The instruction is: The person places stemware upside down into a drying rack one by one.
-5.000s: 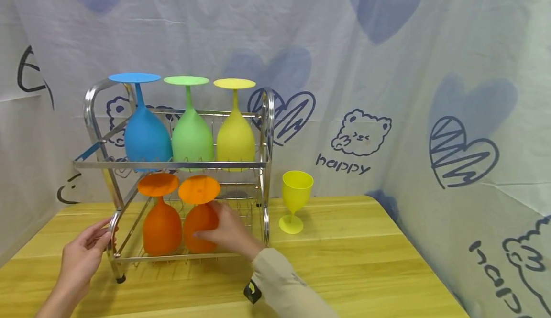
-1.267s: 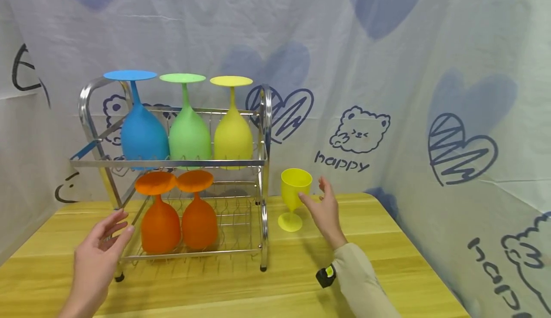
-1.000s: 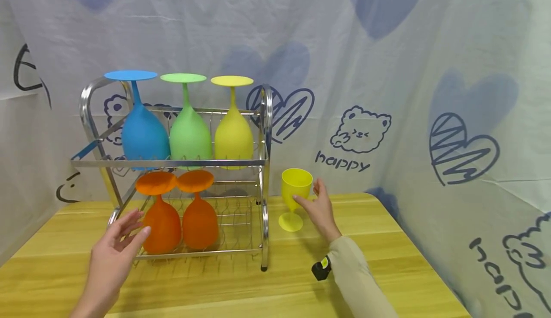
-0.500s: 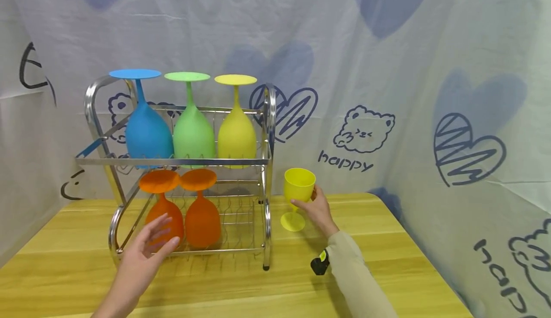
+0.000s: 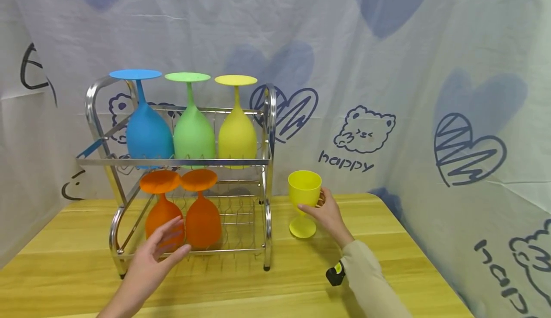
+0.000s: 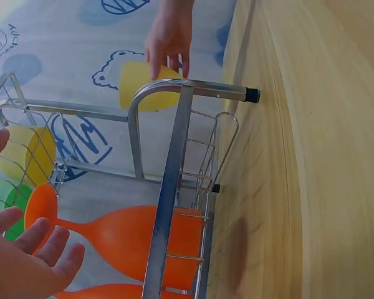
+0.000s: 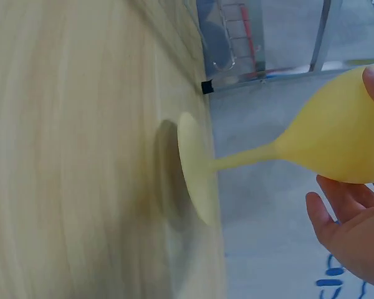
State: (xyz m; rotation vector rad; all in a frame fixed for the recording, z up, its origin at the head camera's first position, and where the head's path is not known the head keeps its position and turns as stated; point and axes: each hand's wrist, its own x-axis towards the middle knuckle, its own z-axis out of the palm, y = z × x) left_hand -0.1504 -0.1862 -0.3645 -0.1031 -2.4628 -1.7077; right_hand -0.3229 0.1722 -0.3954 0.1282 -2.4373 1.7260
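Observation:
My right hand grips the bowl of a yellow plastic goblet, upright to the right of the rack. In the right wrist view the goblet's round foot hangs just off the table, its shadow beside it. My left hand, fingers spread and holding nothing, hovers in front of the lower shelf. Behind it an orange goblet stands upside down, partly hidden by the fingers. Another orange goblet stands inverted to its right. All of these bear on a two-tier metal rack.
On the upper shelf stand inverted blue, green and yellow goblets. The lower shelf's wire grid shows right of the orange goblets. A printed cloth hangs behind the wooden table.
The right hand has gone from the second orange goblet to the yellow one, gripped it and drawn it slightly nearer and right. The left hand has left the rack's side and moved right.

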